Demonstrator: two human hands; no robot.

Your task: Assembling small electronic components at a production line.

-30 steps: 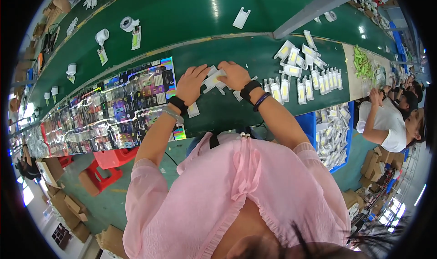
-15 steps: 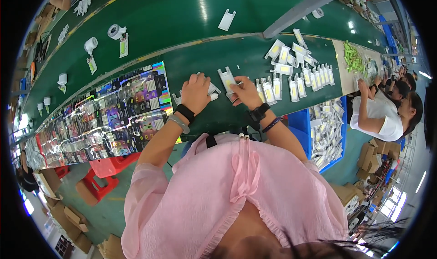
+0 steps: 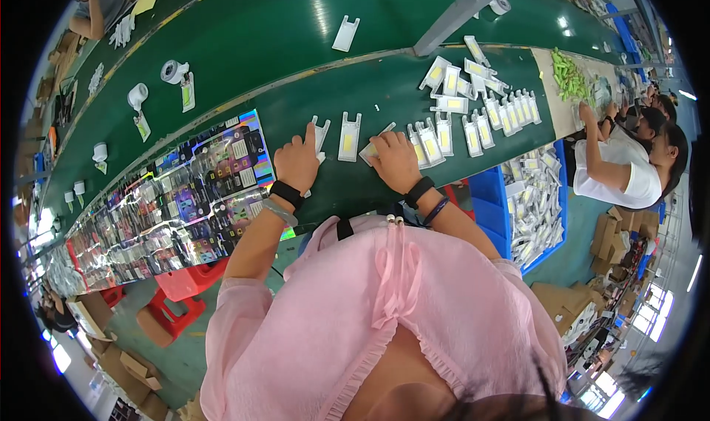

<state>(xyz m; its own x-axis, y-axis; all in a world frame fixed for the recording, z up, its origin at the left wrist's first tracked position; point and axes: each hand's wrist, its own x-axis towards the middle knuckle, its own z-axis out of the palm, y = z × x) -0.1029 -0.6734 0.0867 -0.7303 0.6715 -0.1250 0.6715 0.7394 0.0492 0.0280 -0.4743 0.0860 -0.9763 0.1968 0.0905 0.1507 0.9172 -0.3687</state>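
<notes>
Between my hands a white plastic light panel [image 3: 350,135] with a yellow strip lies flat on the green bench, its two prongs pointing away from me. My left hand [image 3: 297,163] is at its left, fingers closed over the lower part of another white panel [image 3: 321,134]; the fingertips are partly hidden. To the right, my right hand [image 3: 397,160] is closed on a tilted white plastic piece [image 3: 369,152], mostly covered by the fingers. Beside that hand stands a row of similar panels [image 3: 428,141].
A pile of panels [image 3: 449,81] lies beyond the row. Shiny printed packaging sheets [image 3: 185,192] cover the bench at left. At right are a blue bin [image 3: 497,217] of panels, green pieces [image 3: 568,75] and a co-worker in white [image 3: 617,171]. A grey metal post [image 3: 462,18] rises ahead.
My right hand has let go of the middle panel and moved right onto another white piece. My left hand has shifted slightly left, uncovering more of the panel beside it.
</notes>
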